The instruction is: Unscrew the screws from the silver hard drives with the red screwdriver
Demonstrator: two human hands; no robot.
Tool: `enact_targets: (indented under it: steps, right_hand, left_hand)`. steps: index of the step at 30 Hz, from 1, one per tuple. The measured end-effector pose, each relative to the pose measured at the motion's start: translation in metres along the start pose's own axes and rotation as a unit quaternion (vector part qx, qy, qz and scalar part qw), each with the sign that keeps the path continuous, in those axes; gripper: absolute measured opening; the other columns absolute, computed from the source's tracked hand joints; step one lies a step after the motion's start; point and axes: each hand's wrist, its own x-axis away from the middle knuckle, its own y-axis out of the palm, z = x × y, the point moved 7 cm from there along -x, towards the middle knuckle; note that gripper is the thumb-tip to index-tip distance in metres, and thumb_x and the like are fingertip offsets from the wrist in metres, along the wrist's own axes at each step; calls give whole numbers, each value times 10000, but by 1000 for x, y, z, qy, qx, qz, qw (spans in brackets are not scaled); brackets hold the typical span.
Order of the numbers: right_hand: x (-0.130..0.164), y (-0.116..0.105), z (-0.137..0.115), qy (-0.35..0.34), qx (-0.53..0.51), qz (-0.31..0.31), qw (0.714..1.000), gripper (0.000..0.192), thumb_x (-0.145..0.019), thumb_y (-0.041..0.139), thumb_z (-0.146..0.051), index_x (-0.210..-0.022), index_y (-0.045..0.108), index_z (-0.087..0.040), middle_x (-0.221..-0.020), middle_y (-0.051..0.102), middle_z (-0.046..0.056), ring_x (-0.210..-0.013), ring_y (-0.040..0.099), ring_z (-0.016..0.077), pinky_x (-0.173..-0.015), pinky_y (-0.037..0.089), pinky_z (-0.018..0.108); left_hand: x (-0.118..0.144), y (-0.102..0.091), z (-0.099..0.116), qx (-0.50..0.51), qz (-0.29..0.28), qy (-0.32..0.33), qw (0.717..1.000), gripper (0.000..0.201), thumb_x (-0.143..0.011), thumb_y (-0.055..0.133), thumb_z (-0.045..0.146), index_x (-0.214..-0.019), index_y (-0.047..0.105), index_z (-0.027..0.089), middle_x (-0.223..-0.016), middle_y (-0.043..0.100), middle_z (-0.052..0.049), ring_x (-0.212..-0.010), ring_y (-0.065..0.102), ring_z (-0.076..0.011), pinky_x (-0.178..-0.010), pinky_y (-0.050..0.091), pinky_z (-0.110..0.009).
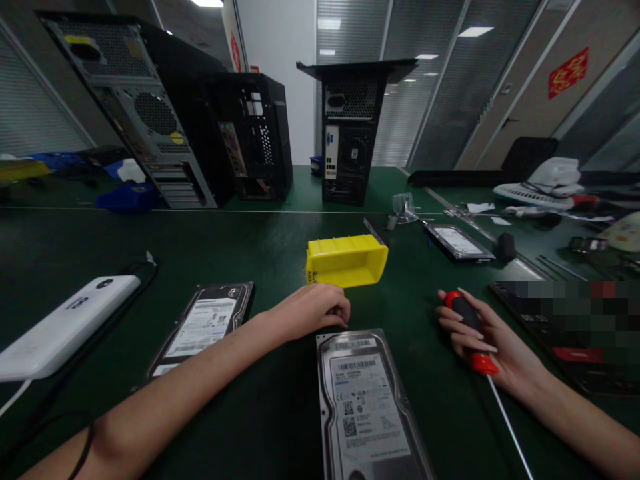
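Green tabletop (pixel 240 253): right hand (pixel 487 340) grips screwdriver (pixel 470 333); left hand (pixel 315 310), curled, touches hard drive (pixel 363 400), cover still closed.

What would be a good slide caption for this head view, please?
Left hand rests near a hard drive and yellow bin; right hand holds a screwdriver.

Red-and-black screwdriver (pixel 473 337) lies gripped, beside a flat, label-up hard drive (pixel 365 407), seemingly intact.

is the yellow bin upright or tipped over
Tipped over. The yellow bin lies on its side on the green table, beyond the left hand; its contents cannot be seen.
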Motion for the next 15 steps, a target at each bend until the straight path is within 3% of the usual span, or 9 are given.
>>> enact_targets:
  steps: [4,9,15]
  right_hand:
    - [1,0,0,4,-7,-1,1000,235,-930,316,-332,-1008,467,-170,-635,375,-34,-373,373,-3,-289,331,59]
    - [1,-1,1,1,-5,-3,1000,236,-934,302,-324,-991,467,-167,-635,372,-33,-376,374,-1,-289,334,64]
    - [1,0,0,-2,2,-6,1000,246,-933,302,-340,-999,471,-173,-634,369,-36,-378,368,-2,-289,332,63]
  left_hand:
    - [-4,-15,1,-115,37,11,993,89,-855,548,207,-864,631,178,-898,626,-19,-838,579,-153,-734,443,-274]
    - [-7,-42,5,-328,113,2,938,127,-864,507,156,-878,633,147,-911,621,-66,-842,550,-196,-721,414,-322]
    - [5,-48,-1,-424,125,12,897,153,-852,499,104,-896,640,144,-944,610,-84,-870,525,-225,-658,382,-320]
